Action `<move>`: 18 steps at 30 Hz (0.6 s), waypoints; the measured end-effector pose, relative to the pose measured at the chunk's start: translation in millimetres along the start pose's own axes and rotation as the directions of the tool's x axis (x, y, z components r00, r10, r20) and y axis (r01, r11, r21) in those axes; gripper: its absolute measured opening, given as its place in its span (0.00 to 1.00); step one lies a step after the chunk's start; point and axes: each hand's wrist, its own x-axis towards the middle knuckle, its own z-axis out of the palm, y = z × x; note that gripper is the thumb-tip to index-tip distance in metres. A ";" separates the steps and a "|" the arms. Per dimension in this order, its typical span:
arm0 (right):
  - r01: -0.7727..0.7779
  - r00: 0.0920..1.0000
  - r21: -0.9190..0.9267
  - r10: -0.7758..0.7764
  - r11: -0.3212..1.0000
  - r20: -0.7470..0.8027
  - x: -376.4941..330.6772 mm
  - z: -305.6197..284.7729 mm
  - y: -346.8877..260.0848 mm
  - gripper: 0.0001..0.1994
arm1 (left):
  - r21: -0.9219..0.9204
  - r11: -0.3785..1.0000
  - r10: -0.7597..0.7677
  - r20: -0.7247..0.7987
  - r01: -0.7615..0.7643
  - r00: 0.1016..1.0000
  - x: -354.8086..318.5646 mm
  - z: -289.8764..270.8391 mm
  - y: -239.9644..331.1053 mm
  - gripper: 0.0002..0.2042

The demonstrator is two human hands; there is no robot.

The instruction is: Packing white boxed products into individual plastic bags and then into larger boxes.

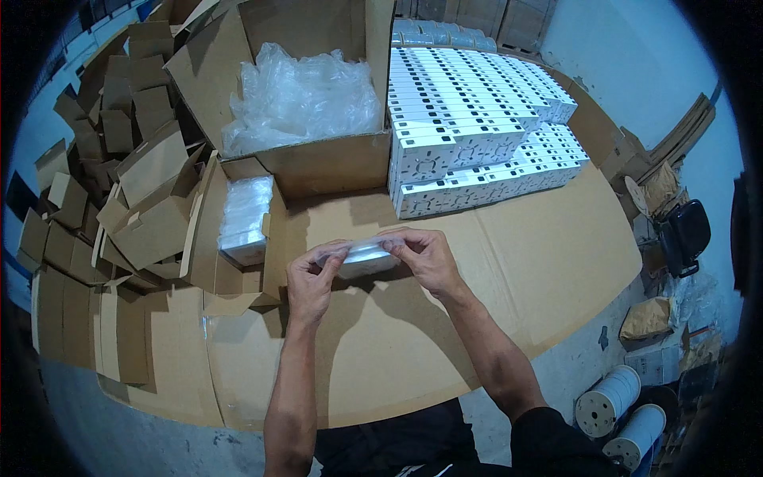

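Both my hands pinch the upper edge of a clear plastic bag (364,246) with a white box-like piece (369,265) inside it, over the middle of the cardboard-covered table. My left hand (310,278) grips the bag's left corner between thumb and fingers. At the right corner, my right hand (425,256) does the same. Just left of my left hand stands an open brown carton (278,246), partly filled with a row of bagged white pieces (245,215). Its near end shows bare cardboard.
A large open carton (334,163) behind holds a heap of clear plastic bags (306,99). Stacked white slotted pieces (477,151) fill the back right. Several open brown cartons (151,215) crowd the left. Cable spools (608,401) stand on the floor at right, near a black chair (683,234).
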 end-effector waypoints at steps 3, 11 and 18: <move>0.029 0.999 0.120 -0.032 0.992 0.024 2.5 7.7 3.8 0.12 | 0.047 0.975 0.221 -0.070 -0.218 0.973 1.3 -3.4 -6.9 0.09; 0.050 0.996 -0.045 -0.047 0.998 0.070 4.1 1.2 1.0 0.09 | 0.075 0.971 0.238 -0.183 -0.228 0.954 1.9 5.5 -10.7 0.09; 0.041 0.999 0.171 -0.045 0.984 0.015 5.9 4.1 10.8 0.05 | 0.142 0.983 0.151 -0.246 -0.119 0.957 -2.4 11.6 -3.7 0.09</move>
